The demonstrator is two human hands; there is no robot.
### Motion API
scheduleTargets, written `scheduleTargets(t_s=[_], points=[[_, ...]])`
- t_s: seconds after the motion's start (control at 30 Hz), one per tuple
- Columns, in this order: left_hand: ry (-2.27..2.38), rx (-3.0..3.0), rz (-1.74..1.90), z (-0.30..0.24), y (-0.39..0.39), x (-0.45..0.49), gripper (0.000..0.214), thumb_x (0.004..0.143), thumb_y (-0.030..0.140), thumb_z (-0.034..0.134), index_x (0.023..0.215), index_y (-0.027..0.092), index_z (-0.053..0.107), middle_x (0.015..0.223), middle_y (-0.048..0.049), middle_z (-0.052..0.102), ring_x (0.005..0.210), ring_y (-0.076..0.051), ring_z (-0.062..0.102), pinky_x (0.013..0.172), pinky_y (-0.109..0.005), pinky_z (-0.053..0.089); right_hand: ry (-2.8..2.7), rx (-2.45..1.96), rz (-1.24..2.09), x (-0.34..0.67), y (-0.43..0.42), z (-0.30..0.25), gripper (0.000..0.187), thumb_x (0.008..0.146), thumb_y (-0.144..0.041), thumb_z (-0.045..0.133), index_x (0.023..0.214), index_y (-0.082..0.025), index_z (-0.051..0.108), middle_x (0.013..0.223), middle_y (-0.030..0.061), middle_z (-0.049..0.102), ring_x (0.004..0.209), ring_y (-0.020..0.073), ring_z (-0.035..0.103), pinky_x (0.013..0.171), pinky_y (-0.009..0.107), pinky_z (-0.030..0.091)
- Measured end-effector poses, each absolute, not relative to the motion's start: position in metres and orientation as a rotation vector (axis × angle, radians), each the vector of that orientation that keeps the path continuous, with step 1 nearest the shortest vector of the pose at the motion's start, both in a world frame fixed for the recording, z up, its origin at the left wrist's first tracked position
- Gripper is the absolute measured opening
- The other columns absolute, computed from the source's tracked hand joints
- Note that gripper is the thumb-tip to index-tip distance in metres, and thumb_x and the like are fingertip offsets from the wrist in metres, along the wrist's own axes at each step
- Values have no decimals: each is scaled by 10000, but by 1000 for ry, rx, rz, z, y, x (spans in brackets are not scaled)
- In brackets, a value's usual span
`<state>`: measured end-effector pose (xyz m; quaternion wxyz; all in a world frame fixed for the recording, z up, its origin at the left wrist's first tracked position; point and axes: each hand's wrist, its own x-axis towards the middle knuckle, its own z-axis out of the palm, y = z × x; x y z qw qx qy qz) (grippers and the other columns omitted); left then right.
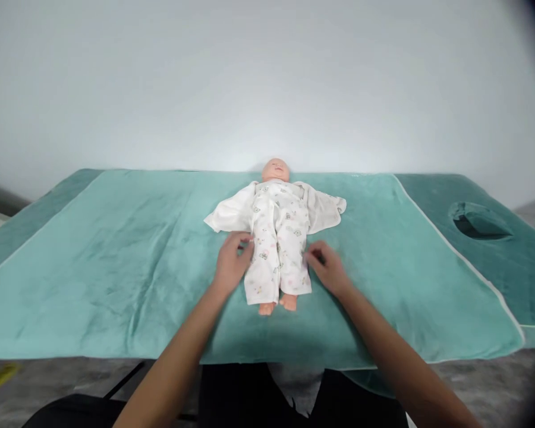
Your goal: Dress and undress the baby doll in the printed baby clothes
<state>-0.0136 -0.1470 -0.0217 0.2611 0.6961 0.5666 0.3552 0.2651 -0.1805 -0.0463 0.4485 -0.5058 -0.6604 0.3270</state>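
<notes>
Across the green cover [111, 261], the doll [275, 170] lies face up in printed white trousers [267, 238], which an uneven tug could skew, since the left hand [232, 260] and right hand [329, 268] sit at opposite edges, fingers [244, 236] narrowly bent, though whether they're pinching I can't tell.

Doll [266, 238] blocks middle; green sheet [116, 249] open either side.

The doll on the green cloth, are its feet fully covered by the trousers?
No, both feet stick out bare below the hems of the white patterned trousers.
</notes>
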Motion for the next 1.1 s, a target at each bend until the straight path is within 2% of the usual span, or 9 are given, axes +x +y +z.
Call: scheduleTargets(t_s=[0.13, 0.23, 0.3, 0.5, 0.6, 0.73, 0.9, 1.03, 1.1], points=[[1283, 2174, 747, -27, -212, -10, 190, 938, 346, 607, 1098, 253, 651, 1101, -57, 657, 1057, -231, 612, 932, -416, 522, -2084, -1199, 657, 262, -233, -43, 181, 864, -294, 701, 1026, -253, 631, 1141, 79, 665, 1075, 279, 600, 935, 467, 482], [1140, 2429, 615, -19, -233, 6, 424, 861, 390, 737, 1249, 274, 609, 1238, -65, 613, 1175, -265, 559, 986, -436, 480, -2151, -1230, 549, 255, -241, -38, 91, 899, -187, 614, 976, -231, 633, 1082, 73, 675, 1046, 259, 598, 918, 435, 472], [1110, 2558, 559, -11, -237, 18, 550, 806, 394, 801, 1293, 275, 574, 1272, -72, 607, 1197, -288, 547, 976, -448, 461, -2111, -1218, 593, 251, -244, -33, 123, 938, -157, 528, 953, -231, 625, 1009, 55, 674, 975, 227, 609, 876, 391, 478], [1207, 2495, 693, -6, -247, 53, 155, 913, 293, 674, 987, 213, 563, 1031, -40, 638, 1017, -229, 610, 870, -380, 479, -1929, -1124, 788, 255, -281, -18, 92, 974, -245, 509, 901, -232, 563, 866, 9, 607, 821, 181, 580, 760, 313, 462], [1230, 2417, 760, -6, -261, 62, 71, 919, 191, 605, 917, 206, 536, 957, -31, 600, 935, -210, 608, 811, -350, 503, -1930, -1152, 793, 267, -299, -24, 87, 963, -230, 518, 880, -228, 543, 835, -1, 577, 789, 170, 561, 732, 299, 450], [1134, 2408, 774, 4, -284, 53, 156, 925, 75, 468, 930, 203, 558, 981, -50, 601, 937, -201, 605, 816, -348, 519, -2047, -1178, 783, 283, -310, -34, 63, 942, -184, 537, 894, -221, 553, 874, 5, 589, 799, 163, 577, 719, 292, 457], [911, 2507, 791, 14, -300, 25, 136, 962, 139, 509, 977, 232, 607, 981, -36, 648, 974, -199, 621, 905, -375, 511, -2246, -1109, 695, 276, -309, 0, 99, 976, -254, 582, 883, -222, 592, 893, 18, 633, 823, 175, 606, 731, 310, 485], [1289, 2311, 971, -10, -293, -2, 167, 986, 224, 536, 1147, 241, 578, 1123, -66, 644, 1056, -212, 630, 904, -377, 537, -2291, -1068, 400, 236, -299, 31, 42, 960, -201, 586, 976, -220, 621, 952, 50, 671, 914, 216, 621, 808, 365, 500], [1400, 2224, 895, -30, -287, -13, 324, 949, 285, 626, 1258, 247, 536, 1218, -79, 620, 1118, -229, 621, 925, -389, 546, -2387, -1135, 280, 211, -293, 30, 141, 938, -162, 596, 1064, -217, 628, 1028, 74, 678, 1014, 250, 611, 878, 406, 485]])
